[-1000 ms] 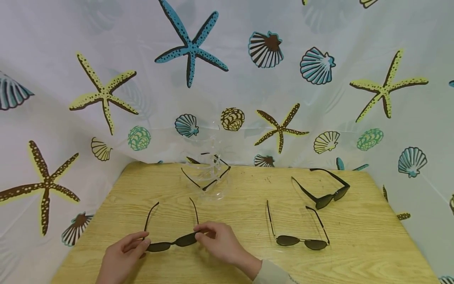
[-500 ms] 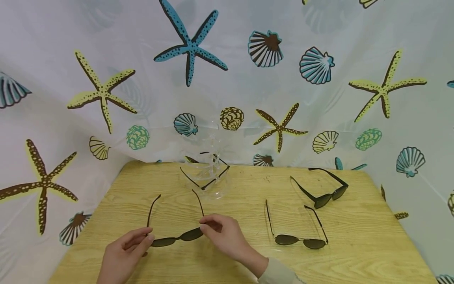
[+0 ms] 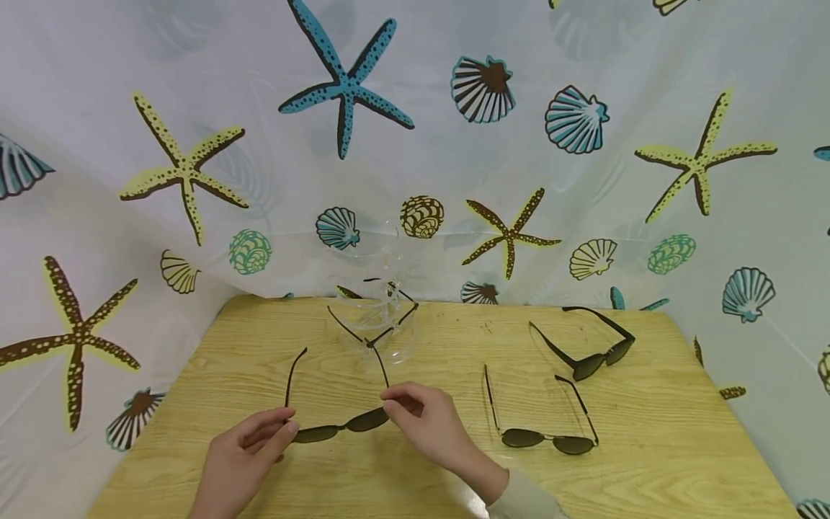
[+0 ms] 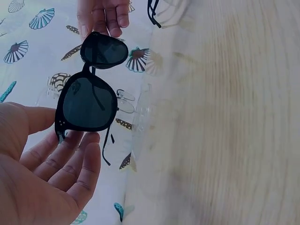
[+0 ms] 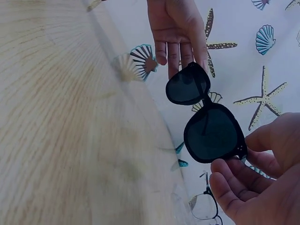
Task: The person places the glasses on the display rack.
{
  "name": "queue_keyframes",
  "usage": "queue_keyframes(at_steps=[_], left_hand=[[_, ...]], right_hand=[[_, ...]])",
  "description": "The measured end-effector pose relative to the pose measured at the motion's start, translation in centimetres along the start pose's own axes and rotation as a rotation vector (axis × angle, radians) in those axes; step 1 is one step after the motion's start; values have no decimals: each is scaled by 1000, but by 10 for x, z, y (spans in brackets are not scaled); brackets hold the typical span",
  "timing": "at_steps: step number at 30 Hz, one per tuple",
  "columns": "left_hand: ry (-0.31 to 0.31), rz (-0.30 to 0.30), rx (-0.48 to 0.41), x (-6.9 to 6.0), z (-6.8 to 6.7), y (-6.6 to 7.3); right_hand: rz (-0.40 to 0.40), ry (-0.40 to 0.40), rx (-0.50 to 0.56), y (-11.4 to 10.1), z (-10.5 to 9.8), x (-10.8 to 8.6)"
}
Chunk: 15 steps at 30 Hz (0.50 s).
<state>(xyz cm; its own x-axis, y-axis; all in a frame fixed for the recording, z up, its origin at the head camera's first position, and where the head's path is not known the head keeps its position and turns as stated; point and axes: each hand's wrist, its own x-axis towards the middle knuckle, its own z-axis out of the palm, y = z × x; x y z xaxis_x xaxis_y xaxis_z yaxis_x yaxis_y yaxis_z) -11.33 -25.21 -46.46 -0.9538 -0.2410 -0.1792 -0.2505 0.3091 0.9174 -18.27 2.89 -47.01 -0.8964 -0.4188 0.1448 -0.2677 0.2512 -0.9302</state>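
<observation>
Black sunglasses (image 3: 367,420) with dark lenses are held between the two hands, arms unfolded and pointing toward the back. The left hand (image 3: 245,455) pinches the frame's left hinge corner; the right hand (image 3: 433,429) pinches the right corner. In the left wrist view, the sunglasses (image 4: 89,104) hang between the left hand (image 4: 51,168) and the right hand (image 4: 104,16). From the right wrist camera, the lenses of the sunglasses (image 5: 212,133) face the view, with the right hand (image 5: 262,173) at the near corner and the left hand (image 5: 180,30) at the far one.
A clear stand (image 3: 387,313) at the back of the wooden table (image 3: 447,360) bears thin-framed glasses (image 3: 351,324). On the right lie thin-framed sunglasses (image 3: 573,445) and, behind them, black sunglasses (image 3: 588,366). A patterned curtain (image 3: 415,158) hangs behind.
Both hands have moved right and slightly toward the back, carrying the sunglasses with them. The grip at both corners looks the same. The other glasses have not moved on the table.
</observation>
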Motion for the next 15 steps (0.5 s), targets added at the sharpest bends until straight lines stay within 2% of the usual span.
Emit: queue_keyframes(at_steps=[9,15], left_hand=[[1,192,-23,-4,16,12],[-28,254,-61,-5,25,18]], right_hand=[[-13,83,-38,-4,-18,4],[-15,136,-38,-7,-29,6]])
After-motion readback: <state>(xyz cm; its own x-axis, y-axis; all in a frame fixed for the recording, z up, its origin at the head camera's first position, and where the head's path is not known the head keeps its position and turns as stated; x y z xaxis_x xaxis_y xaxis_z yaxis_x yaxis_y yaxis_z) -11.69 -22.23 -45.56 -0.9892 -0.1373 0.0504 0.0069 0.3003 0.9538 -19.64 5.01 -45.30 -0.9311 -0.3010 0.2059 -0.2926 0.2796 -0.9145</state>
